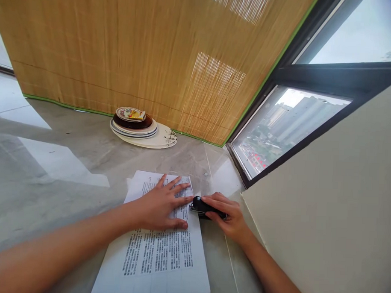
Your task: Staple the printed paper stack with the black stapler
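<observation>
Printed paper sheets [159, 277], covered in columns of small text, lie in front of me. My left hand [163, 203] rests flat on them, fingers spread, near their right side. A black stapler [201, 206] is gripped in my right hand [227, 211], its front end at the right edge of the paper. My left fingertips come close to the stapler's nose; whether they touch I cannot tell. How far its jaws reach over the sheets is partly hidden.
Stacked plates [135, 129] stand on the grey tiled surface [86, 147], a small yellow packet [137, 114] on top. Behind them hangs a bamboo blind [122, 45] with green edging. To the right are a dark-framed window [263, 136] and a pale wall [334, 202].
</observation>
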Available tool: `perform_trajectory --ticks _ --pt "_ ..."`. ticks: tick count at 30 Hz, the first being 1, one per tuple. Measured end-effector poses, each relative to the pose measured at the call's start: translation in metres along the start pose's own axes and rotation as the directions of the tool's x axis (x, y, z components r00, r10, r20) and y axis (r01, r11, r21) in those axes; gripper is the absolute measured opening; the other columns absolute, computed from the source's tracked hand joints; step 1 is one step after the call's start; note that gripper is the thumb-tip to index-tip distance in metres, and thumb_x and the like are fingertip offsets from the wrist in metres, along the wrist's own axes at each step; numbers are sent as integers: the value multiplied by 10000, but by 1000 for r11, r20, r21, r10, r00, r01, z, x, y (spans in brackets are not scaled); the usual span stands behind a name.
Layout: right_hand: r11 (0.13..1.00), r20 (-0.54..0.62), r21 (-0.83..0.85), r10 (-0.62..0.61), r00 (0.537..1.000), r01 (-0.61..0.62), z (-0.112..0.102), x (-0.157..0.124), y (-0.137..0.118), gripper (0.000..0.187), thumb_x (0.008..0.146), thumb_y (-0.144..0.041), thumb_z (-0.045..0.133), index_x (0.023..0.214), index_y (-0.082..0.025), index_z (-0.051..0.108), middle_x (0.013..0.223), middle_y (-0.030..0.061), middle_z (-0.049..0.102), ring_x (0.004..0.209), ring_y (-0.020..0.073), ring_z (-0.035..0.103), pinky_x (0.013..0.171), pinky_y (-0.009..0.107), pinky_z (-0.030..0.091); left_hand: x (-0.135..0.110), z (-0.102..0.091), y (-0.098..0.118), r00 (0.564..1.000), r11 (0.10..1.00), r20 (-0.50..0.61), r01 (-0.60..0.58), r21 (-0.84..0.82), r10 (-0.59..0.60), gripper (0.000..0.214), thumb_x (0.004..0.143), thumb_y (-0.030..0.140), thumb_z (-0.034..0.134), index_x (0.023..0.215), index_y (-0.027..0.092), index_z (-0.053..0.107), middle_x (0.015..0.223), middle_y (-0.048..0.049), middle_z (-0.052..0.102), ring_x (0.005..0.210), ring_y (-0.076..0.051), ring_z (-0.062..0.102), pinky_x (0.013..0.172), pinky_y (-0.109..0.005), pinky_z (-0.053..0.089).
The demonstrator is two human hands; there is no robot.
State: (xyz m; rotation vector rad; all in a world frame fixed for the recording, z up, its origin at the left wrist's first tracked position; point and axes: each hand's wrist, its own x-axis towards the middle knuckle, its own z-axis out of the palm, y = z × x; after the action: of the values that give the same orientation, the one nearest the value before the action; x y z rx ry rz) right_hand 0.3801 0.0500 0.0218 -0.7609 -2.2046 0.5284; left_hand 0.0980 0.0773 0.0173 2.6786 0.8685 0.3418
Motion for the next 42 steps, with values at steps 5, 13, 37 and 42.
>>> perform_trajectory --ticks 5,13,37,42 --pt "990 2 -118 -80 997 80 10 3 1 519 992 -135 587 1449 -378 547 1287 55 686 1060 210 656 898 411 495 5 7 2 1000 1000 -11 -5 -11 5 1019 827 818 535 1627 265 232 1697 -138 211 1569 -379 146 1247 -617 62" --pt "963 9 -261 -68 998 68 18 3 -8 534 989 -119 575 1448 -391 544 1245 46 684 1025 206 641 854 400 482 5 9 2 1000 1000 -6 5 -26 -5 1004 843 835 485 1617 232 274 1693 -142 208 1573 -372 128 1250 -610 38" --pt "896 100 -436 -44 994 83 21 4 -12 554 990 -121 512 1470 -397 517 1279 48 677 994 218 629 833 415 412 3 14 -1 999 998 -47 -11 -54 9 993 842 831 493 1618 256 265 1694 -125 216 1573 -367 135 1252 -602 19" --pt "830 134 -549 -31 990 101 25 8 -23 584 946 -93 529 1452 -385 539 1259 44 697 980 235 616 836 433 368 4 13 -1 1000 999 -11 -3 -51 2 1022 841 850 459 1625 231 244 1699 -134 190 1577 -362 118 1254 -596 9"
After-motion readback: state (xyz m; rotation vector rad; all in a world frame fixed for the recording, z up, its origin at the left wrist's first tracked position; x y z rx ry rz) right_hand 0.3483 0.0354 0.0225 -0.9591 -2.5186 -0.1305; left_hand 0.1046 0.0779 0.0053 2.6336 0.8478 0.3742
